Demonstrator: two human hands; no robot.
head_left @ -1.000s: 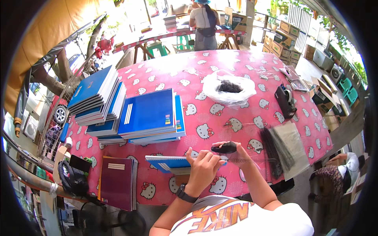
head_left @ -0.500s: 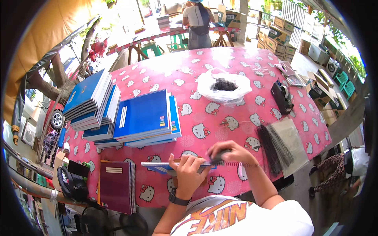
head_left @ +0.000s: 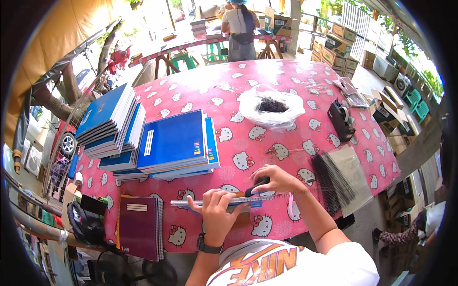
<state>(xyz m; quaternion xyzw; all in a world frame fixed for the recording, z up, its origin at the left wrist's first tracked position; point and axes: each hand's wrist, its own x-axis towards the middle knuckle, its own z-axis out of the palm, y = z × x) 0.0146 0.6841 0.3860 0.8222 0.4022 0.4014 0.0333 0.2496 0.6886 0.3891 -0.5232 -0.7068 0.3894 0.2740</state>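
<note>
My left hand [head_left: 218, 208] is closed around a blue notebook [head_left: 180, 203], which stands edge-up just in front of me. Its spine faces upward. A thin spiral coil [head_left: 282, 195] runs along that spine and sticks out past the right end, under my right wrist. In the curled fingers of my right hand [head_left: 275, 179] is a small black object [head_left: 257, 186], pressed to the top edge of the notebook; its exact kind is hard to make out. To the right lies a bundle of black spiral coils [head_left: 331, 183] on a clear plastic sheet [head_left: 355, 176].
Blue notebooks [head_left: 174, 138] are piled at the left, with maroon notebooks [head_left: 138, 226] nearer me. A white plastic bag [head_left: 248, 107] holding dark bits sits mid-table. A black tape dispenser [head_left: 341, 119] stands at the right. Another person [head_left: 241, 31] is at a far table.
My right hand has shifted slightly left along the notebook's spine with the black object. Less of the coil now sticks out at the right, and the notebook is tilted a little differently.
</note>
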